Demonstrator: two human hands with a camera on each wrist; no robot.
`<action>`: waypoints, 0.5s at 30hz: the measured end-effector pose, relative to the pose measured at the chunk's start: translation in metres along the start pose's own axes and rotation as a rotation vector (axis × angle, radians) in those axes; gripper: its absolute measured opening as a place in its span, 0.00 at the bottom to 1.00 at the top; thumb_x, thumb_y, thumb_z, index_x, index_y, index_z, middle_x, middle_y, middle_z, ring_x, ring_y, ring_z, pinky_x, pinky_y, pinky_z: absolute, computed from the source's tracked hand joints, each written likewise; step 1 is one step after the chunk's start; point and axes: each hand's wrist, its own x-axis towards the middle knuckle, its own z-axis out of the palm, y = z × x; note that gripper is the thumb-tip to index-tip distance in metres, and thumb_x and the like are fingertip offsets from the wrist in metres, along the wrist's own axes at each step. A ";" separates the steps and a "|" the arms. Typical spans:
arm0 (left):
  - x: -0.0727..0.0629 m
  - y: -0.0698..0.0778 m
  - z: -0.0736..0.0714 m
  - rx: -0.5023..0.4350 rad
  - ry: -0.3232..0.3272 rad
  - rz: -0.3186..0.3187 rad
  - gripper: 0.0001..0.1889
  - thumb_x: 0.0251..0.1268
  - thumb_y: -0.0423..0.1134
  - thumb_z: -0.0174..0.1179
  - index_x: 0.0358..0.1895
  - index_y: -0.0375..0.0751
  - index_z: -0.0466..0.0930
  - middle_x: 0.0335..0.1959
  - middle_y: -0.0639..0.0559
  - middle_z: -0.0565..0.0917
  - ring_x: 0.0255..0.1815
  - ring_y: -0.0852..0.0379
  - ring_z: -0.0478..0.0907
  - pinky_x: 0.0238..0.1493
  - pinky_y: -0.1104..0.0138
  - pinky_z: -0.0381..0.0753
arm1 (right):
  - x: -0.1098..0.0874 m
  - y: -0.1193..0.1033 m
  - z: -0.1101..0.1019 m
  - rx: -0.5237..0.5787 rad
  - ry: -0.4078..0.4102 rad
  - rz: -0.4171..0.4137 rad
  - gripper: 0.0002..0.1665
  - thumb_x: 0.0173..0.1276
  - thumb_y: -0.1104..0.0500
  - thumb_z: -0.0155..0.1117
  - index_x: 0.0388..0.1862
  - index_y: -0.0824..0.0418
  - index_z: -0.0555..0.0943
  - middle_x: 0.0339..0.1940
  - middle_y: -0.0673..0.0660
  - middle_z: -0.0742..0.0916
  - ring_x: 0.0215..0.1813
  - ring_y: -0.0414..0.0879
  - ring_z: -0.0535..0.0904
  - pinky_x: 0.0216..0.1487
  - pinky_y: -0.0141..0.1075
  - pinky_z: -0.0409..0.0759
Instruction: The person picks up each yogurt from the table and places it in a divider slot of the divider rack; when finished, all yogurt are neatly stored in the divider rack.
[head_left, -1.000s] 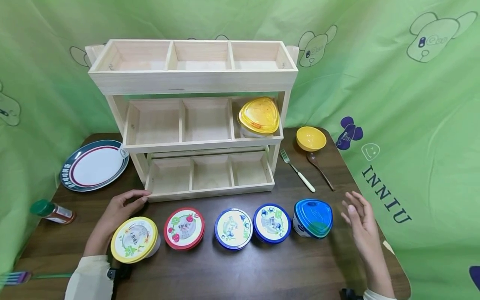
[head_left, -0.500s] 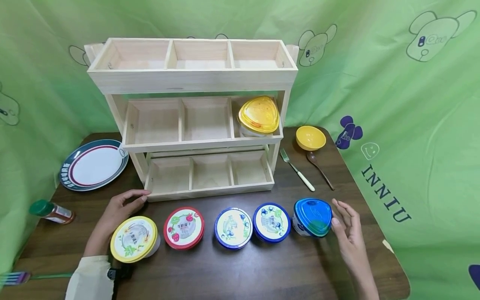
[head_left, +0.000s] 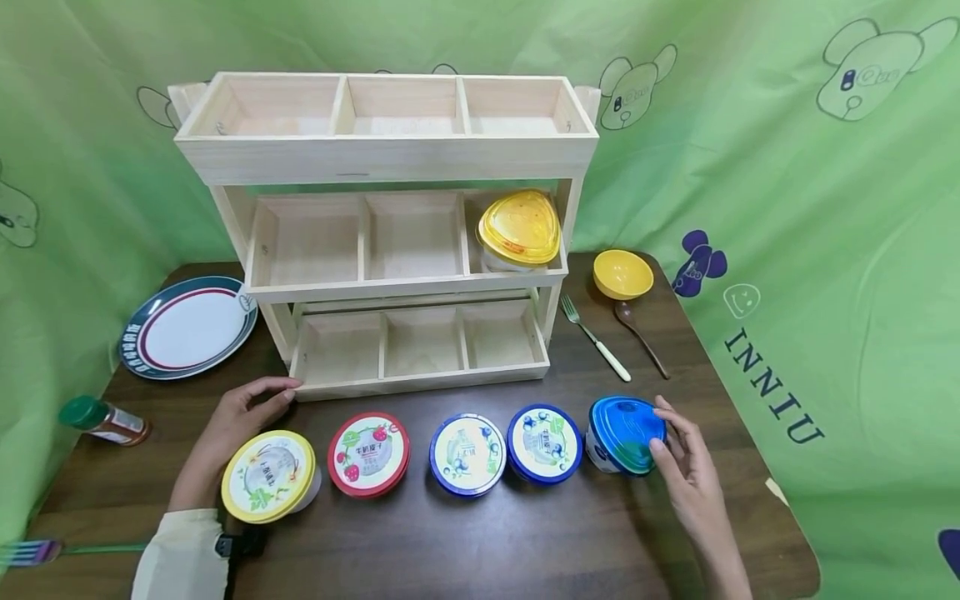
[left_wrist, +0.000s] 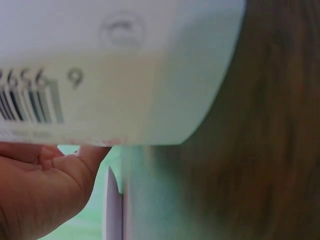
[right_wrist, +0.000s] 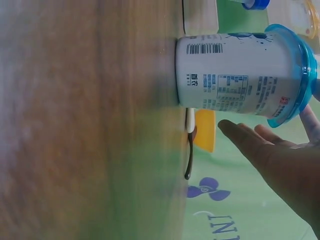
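My left hand [head_left: 242,414] rests at the front left corner of a wooden three-tier rack's bottom tray [head_left: 420,385], fingertips touching it. Beside that wrist stands a tilted yogurt cup with a yellow lid [head_left: 268,477]; its barcoded side [left_wrist: 100,95] hides much of the hand in the left wrist view. On the right, my right hand [head_left: 692,471] has thumb and fingertips at the lid edge of a blue-lidded yogurt cup [head_left: 626,435], not visibly curled round it. The right wrist view shows this cup [right_wrist: 235,75] standing on the table, one finger apart from its side.
A red-lidded cup [head_left: 368,455] and two white-and-blue-lidded cups [head_left: 467,455] stand in a row. The rack's middle tier holds a yellow-lidded cup [head_left: 519,229]. Around it lie a plate [head_left: 191,329], spice jar [head_left: 105,421], fork [head_left: 596,340], wooden spoon [head_left: 641,340] and yellow bowl [head_left: 622,275].
My right hand has moved left from beside the table's right edge to the lid of the blue-lidded cup. The left hand stays at the tray corner.
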 end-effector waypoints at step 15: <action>-0.001 0.001 0.001 -0.023 -0.001 -0.031 0.26 0.88 0.49 0.55 0.75 0.35 0.77 0.75 0.34 0.76 0.74 0.41 0.69 0.66 0.50 0.74 | -0.002 -0.001 0.005 -0.073 -0.010 0.056 0.19 0.90 0.64 0.49 0.72 0.70 0.74 0.74 0.48 0.76 0.70 0.33 0.72 0.62 0.22 0.73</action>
